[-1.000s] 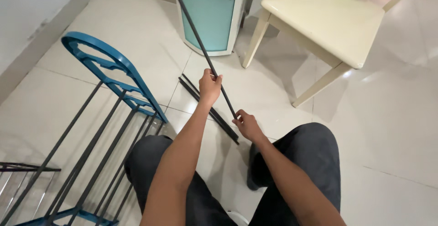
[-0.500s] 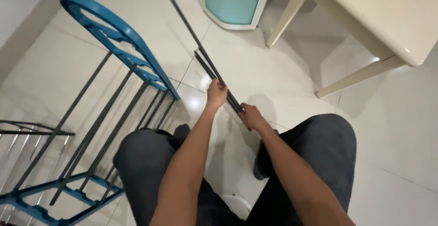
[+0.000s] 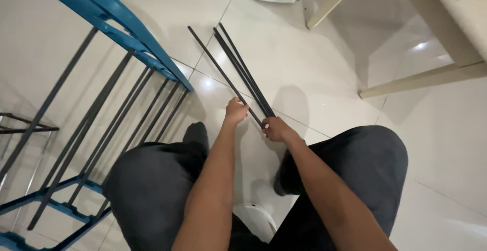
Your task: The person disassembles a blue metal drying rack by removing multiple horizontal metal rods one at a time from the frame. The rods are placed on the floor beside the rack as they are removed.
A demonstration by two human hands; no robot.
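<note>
— On the pale tiled floor [image 3: 324, 78], between the seated person's knees, what did the left hand [image 3: 236, 113] do?

— Its fingers were curled shut around a single thin black rod [image 3: 218, 68], gripped near its lower end; the rod ran up and to the left across the tiles.

— And the right hand [image 3: 275, 128]?

— It was closed over the near ends of a bundle of similar black rods [image 3: 243, 68], which lay side by side on the floor just right of the single rod.

— How near were the two hands?

— Close together, yet apart.

— What stood beside them?

— To the left, a blue-framed rack [image 3: 127, 33] with dark rods already fitted; to the upper right, the legs of a cream table [image 3: 416, 81].
</note>
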